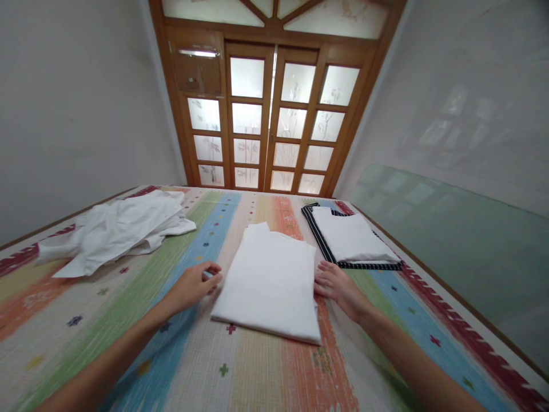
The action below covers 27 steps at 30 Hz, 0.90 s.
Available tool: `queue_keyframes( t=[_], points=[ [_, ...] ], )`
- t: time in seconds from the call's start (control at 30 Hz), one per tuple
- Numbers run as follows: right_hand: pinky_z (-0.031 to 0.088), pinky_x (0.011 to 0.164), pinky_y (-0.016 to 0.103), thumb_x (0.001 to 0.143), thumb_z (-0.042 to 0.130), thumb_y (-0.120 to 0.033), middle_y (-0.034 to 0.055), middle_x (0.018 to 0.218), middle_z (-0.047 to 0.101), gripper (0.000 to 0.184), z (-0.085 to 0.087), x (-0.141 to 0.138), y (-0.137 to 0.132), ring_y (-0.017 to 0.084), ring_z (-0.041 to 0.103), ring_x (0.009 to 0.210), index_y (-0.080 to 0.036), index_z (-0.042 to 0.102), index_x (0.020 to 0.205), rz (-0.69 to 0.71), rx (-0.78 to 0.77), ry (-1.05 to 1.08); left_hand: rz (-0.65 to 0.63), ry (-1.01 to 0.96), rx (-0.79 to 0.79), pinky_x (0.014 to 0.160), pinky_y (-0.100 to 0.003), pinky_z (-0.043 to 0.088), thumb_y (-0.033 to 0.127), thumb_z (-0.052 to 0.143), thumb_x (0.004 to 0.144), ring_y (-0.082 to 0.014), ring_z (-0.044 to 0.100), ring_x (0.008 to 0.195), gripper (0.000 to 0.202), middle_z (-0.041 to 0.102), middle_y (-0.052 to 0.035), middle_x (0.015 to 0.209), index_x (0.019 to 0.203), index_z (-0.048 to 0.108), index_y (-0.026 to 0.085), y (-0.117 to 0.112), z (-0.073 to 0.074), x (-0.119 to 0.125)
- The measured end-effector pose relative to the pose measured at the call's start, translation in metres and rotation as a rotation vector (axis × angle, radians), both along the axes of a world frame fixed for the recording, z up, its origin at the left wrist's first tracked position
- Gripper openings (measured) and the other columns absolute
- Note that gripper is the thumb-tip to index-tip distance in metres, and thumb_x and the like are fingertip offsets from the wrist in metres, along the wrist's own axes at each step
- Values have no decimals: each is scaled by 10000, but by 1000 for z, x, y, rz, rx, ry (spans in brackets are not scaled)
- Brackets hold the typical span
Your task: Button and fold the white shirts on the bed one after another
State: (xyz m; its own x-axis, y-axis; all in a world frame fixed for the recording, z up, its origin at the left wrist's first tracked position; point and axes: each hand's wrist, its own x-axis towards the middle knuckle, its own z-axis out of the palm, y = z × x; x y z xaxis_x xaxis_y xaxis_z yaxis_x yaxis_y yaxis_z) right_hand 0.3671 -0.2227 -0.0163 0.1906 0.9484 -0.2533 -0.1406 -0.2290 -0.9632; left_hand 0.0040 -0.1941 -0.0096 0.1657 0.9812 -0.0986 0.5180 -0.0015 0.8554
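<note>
A folded white cloth (270, 280) lies in the middle of a bed with a striped, many-coloured cover (257, 377). My left hand (195, 284) rests on the cover at the cloth's left edge, fingers curled toward it and touching it. My right hand (337, 284) lies flat at the cloth's right edge with its fingers stretched out against the fabric. Neither hand has lifted the cloth.
A folded white garment on a dark striped one (349, 240) sits at the right. A loose heap of white clothes (115, 229) lies at the far left. Wooden doors with frosted panes (270, 120) stand beyond the bed. A greenish panel (450, 240) runs along the right wall.
</note>
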Motion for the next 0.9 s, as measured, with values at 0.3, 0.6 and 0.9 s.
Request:
queue_keyframes(
  t=[0.3,0.6,0.9],
  points=[
    [473,445,175,787,715,-188,59,750,704,147,1,-13,13,121,631,572,-145,603,871,96,-108,171,139,-190,-210,510,-268,451,448,731,628,-160,597,546,638,659,-22,707,1140,503,145,25,-2,24],
    [531,593,205,641,713,-77,30,912,742,398,2,-26,12,151,680,716,-173,629,1017,187,-22,127,-124,-231,-430,389,-219,220,630,709,610,-65,300,367,494,388,100,431,713,505,192,31,-6,32],
    [529,575,261,833,553,-192,46,668,692,118,-14,-5,19,163,642,563,-116,612,899,65,-364,327,52,-651,-598,713,-295,527,315,674,656,-224,673,802,360,724,-122,929,953,637,116,20,-10,64]
  ],
)
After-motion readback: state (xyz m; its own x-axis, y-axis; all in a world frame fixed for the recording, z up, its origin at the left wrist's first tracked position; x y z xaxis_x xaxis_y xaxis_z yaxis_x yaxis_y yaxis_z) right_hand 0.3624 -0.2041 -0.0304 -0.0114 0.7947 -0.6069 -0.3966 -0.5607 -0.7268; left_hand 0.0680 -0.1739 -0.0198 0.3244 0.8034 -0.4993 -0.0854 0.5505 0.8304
